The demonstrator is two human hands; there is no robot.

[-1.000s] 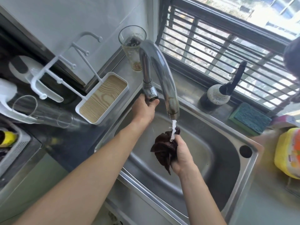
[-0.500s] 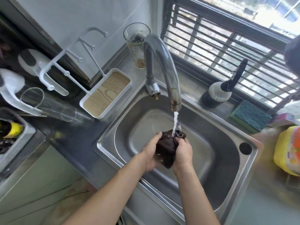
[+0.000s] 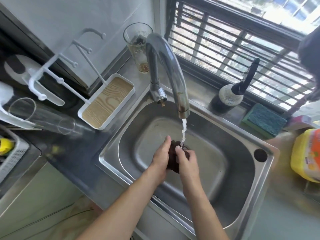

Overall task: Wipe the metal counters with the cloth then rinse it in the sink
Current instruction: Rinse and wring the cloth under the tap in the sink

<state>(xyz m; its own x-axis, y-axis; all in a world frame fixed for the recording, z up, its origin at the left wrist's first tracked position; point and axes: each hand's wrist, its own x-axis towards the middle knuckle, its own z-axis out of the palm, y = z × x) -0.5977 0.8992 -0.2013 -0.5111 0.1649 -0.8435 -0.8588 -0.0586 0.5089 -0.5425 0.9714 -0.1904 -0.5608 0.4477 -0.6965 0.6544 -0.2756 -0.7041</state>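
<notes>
A dark brown cloth [image 3: 173, 159] is bunched up over the steel sink [image 3: 245, 179], pressed between both my hands. My left hand [image 3: 160, 157] closes on its left side and my right hand [image 3: 187, 161] on its right. Water [image 3: 183, 130] runs from the curved metal tap [image 3: 170, 70] onto the top of the cloth. Most of the cloth is hidden by my fingers.
A white tray with a wooden base [image 3: 108, 103] sits left of the sink, a drinking glass [image 3: 138, 45] behind the tap. On the window ledge stand a dark brush [image 3: 232, 94] and a green sponge [image 3: 264, 120]. A yellow bottle [image 3: 308, 155] stands at the right.
My left hand left the tap handle and came down to grip the cloth with the right hand. Both hands now squeeze it closer together under the running water.
</notes>
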